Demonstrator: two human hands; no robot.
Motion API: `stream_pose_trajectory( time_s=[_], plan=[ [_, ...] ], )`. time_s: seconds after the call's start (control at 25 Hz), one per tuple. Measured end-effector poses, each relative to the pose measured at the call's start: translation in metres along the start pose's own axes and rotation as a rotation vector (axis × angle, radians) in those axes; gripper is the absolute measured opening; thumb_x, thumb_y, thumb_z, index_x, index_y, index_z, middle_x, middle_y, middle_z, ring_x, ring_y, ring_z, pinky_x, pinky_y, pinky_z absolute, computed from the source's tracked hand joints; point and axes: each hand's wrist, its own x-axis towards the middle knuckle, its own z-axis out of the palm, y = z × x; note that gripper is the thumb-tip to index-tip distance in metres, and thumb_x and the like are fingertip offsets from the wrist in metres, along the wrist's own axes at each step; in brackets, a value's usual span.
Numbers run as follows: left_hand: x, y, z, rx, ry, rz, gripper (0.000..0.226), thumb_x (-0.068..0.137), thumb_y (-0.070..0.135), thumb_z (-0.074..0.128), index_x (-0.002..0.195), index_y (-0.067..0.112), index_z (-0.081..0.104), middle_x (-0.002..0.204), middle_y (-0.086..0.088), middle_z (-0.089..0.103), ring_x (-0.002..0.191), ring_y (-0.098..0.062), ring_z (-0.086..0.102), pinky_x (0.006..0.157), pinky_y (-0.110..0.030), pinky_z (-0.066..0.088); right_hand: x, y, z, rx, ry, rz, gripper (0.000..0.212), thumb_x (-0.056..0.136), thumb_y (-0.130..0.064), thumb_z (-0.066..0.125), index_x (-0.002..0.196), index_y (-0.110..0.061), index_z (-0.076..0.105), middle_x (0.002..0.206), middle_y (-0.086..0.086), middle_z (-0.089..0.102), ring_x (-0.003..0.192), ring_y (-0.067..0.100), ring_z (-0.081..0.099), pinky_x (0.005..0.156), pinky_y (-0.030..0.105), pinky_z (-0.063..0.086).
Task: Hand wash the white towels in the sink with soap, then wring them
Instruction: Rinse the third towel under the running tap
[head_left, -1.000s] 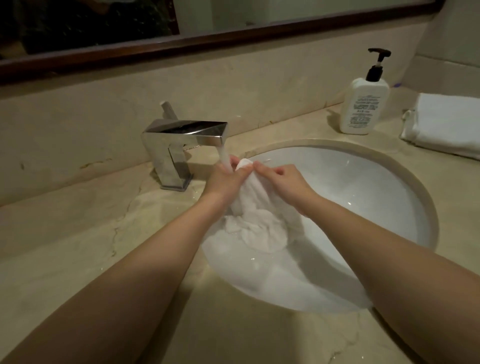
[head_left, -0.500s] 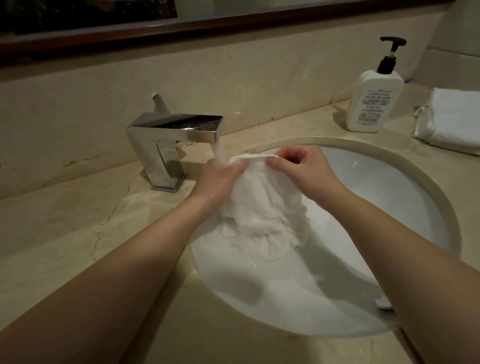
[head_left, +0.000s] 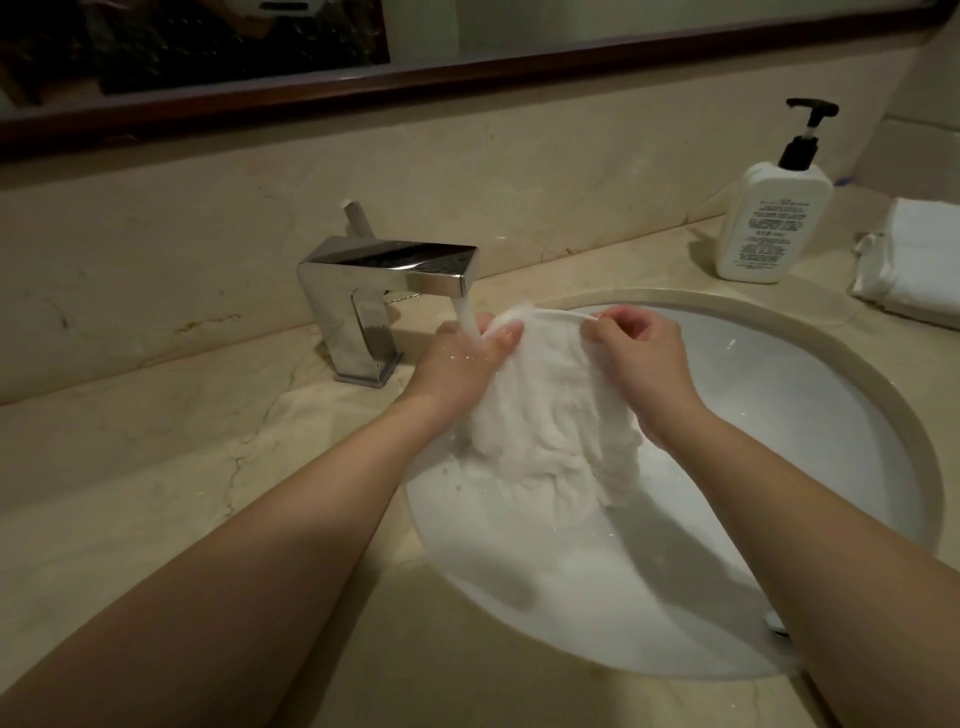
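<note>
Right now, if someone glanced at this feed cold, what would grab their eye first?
Both hands, left hand and right hand, hold a wet white towel stretched by its top edge over the sink, with the faucet running onto the left hand. Next, the pump soap bottle at the back right, beside a folded towel on the counter.
</note>
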Motion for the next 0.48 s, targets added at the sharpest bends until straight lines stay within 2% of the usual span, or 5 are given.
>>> stream_pose_trajectory(
  time_s=[0.12,0.24,0.36,0.44,0.48],
  plan=[
    [0.001,-0.001,0.002,-0.077,0.043,-0.019,0.042,0.106,0.040,0.048,0.068,0.021,0.049,0.070,0.003,0.052,0.067,-0.014,0.049,0.055,-0.020,0.034,-0.005,0.001,0.004,0.013,-0.105,0.007,0.038,0.090,-0.019,0.062,0.067,0.007,0.046,0.066,0.006,0.036,0.061,0.020,0.032,0.052,0.028,0.027],
    [0.000,-0.004,0.006,-0.213,-0.005,-0.048,0.042,0.103,0.049,0.049,0.077,0.017,0.053,0.073,0.003,0.056,0.073,-0.015,0.054,0.064,-0.026,0.038,-0.012,-0.004,0.012,0.080,-0.217,0.060,0.030,0.094,-0.021,0.062,0.068,-0.004,0.061,0.068,0.007,0.050,0.063,0.019,0.047,0.057,0.028,0.041],
    [-0.005,-0.003,0.007,-0.363,-0.171,-0.099,0.039,0.093,0.063,0.059,0.090,0.025,0.068,0.085,0.019,0.069,0.083,0.004,0.063,0.075,-0.013,0.047,-0.010,-0.004,0.018,0.157,-0.336,0.103,0.022,0.097,-0.018,0.059,0.086,-0.007,0.074,0.085,0.010,0.068,0.082,0.023,0.063,0.080,0.038,0.051],
    [-0.004,-0.010,0.006,-0.384,-0.251,-0.109,0.049,0.077,0.067,0.072,0.102,0.024,0.074,0.103,0.005,0.076,0.100,-0.012,0.071,0.091,-0.029,0.056,-0.010,-0.002,0.019,0.172,-0.405,0.140,0.028,0.095,-0.020,0.056,0.099,0.003,0.072,0.098,0.021,0.072,0.094,0.038,0.068,0.086,0.044,0.051],
    [-0.004,-0.011,0.005,-0.406,-0.245,-0.131,0.057,0.069,0.065,0.079,0.105,0.022,0.075,0.105,0.000,0.077,0.102,-0.019,0.073,0.092,-0.036,0.057,-0.009,0.000,0.018,0.138,-0.415,0.144,0.031,0.092,-0.022,0.056,0.099,0.004,0.071,0.097,0.024,0.071,0.095,0.043,0.067,0.081,0.044,0.050]
  ],
)
